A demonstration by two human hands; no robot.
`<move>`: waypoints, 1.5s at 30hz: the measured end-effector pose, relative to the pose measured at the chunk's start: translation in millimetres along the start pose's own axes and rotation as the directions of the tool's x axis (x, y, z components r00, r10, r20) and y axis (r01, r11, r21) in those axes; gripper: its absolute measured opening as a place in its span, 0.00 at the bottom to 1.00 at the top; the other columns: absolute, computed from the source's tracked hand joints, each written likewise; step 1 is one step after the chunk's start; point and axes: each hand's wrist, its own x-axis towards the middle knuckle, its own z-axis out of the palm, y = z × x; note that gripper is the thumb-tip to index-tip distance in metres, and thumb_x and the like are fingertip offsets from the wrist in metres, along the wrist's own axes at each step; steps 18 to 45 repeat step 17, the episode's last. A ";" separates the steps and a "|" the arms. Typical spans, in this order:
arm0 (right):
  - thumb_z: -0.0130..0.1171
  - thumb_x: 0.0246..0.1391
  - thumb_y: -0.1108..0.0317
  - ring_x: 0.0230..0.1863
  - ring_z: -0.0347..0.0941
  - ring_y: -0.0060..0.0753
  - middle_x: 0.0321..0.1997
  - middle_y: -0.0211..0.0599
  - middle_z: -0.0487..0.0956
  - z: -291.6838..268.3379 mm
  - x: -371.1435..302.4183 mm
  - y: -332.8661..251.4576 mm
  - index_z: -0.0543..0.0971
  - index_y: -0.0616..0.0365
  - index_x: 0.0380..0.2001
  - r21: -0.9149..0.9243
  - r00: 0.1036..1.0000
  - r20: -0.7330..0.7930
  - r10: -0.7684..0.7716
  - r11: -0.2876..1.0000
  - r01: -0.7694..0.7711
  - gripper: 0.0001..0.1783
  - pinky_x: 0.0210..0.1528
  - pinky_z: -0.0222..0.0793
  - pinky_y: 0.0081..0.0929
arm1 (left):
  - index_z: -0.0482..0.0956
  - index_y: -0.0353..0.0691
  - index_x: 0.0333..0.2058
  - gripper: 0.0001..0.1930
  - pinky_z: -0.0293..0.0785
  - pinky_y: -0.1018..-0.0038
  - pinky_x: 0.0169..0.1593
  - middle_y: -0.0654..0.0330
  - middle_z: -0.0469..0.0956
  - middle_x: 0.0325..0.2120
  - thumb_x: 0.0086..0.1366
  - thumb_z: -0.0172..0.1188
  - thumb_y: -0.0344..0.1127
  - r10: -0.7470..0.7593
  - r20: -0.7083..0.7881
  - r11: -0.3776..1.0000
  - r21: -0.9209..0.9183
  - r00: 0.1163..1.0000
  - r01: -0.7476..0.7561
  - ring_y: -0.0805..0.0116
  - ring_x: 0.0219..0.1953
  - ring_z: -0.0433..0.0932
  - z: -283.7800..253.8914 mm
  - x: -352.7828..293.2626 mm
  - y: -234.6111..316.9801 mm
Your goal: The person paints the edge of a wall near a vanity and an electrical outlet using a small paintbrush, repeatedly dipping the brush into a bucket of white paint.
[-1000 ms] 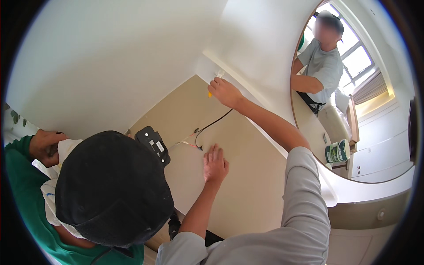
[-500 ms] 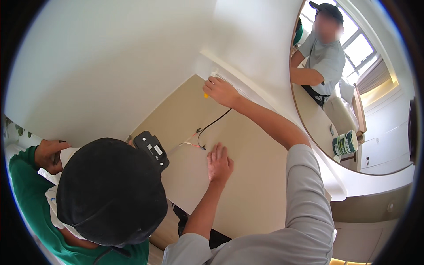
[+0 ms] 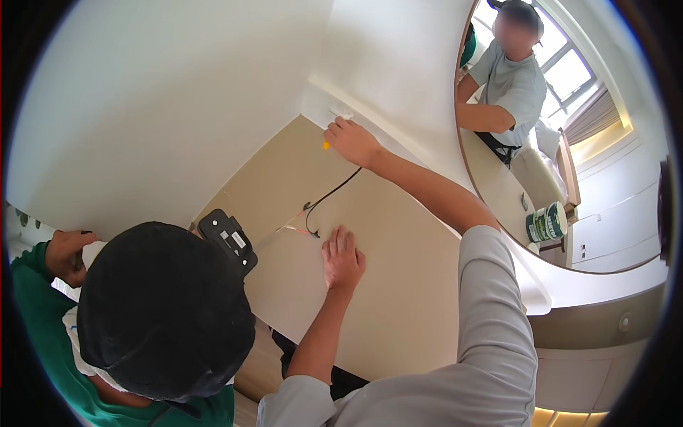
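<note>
My right hand (image 3: 353, 140) reaches to the far corner of a beige tabletop (image 3: 398, 285), its fingers closed at the low white wall ledge (image 3: 370, 117). A small yellow end (image 3: 326, 146) of something pokes out below these fingers; the rest is hidden in my grip. Flat on the tabletop, fingers stretched out, rests my left hand (image 3: 343, 263), holding nothing. Just beyond its fingertips lie thin red and white wires (image 3: 297, 217) joined to a black cable (image 3: 334, 190). That cable passes under my right forearm, where its other end is hidden.
At the left, a co-worker in a green top wears a black cap (image 3: 167, 313) with a black device (image 3: 228, 240) at its front; the co-worker's hand (image 3: 67, 257) is by the white wall (image 3: 156, 107). A large round mirror (image 3: 605, 235) hangs at the right, reflecting a green-and-white tub (image 3: 546, 223).
The whole view has shifted slightly, so everything sits a little further left. My right hand stays at the corner and my left hand stays flat on the tabletop.
</note>
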 end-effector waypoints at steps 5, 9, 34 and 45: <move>0.58 0.56 0.71 0.51 0.74 0.40 0.43 0.37 0.78 -9.9 -18.2 -1.5 0.78 0.59 0.42 0.053 0.999 0.045 -0.002 0.999 0.000 0.10 0.53 0.76 0.34 | 0.73 0.38 0.61 0.25 0.59 0.53 0.71 0.52 0.67 0.69 0.68 0.55 0.41 0.006 -0.015 0.999 0.034 1.000 -0.005 0.55 0.72 0.63 -1.0 0.3 -2.1; 0.59 0.56 0.71 0.52 0.73 0.40 0.44 0.38 0.78 -16.2 -28.2 -5.8 0.77 0.59 0.43 0.020 0.997 0.065 -0.050 0.999 0.048 0.11 0.52 0.76 0.35 | 0.73 0.38 0.61 0.25 0.59 0.53 0.72 0.51 0.66 0.70 0.68 0.55 0.41 0.001 -0.031 1.000 0.013 1.000 -0.001 0.55 0.73 0.61 0.4 2.8 -5.9; 0.61 0.54 0.70 0.53 0.73 0.42 0.44 0.37 0.77 -19.2 -24.0 0.2 0.77 0.58 0.42 0.007 0.998 -0.038 -0.051 0.999 0.051 0.12 0.56 0.75 0.35 | 0.72 0.38 0.63 0.26 0.57 0.52 0.73 0.51 0.64 0.71 0.69 0.54 0.41 -0.005 0.007 1.000 -0.011 1.000 0.005 0.55 0.75 0.59 -1.0 1.6 -4.5; 0.61 0.54 0.70 0.53 0.73 0.42 0.44 0.37 0.77 -19.2 -24.0 0.2 0.77 0.58 0.42 0.007 0.998 -0.038 -0.051 0.999 0.051 0.12 0.56 0.75 0.35 | 0.72 0.38 0.63 0.26 0.57 0.52 0.73 0.51 0.64 0.71 0.69 0.54 0.41 -0.005 0.007 1.000 -0.011 1.000 0.005 0.55 0.75 0.59 -1.0 1.6 -4.5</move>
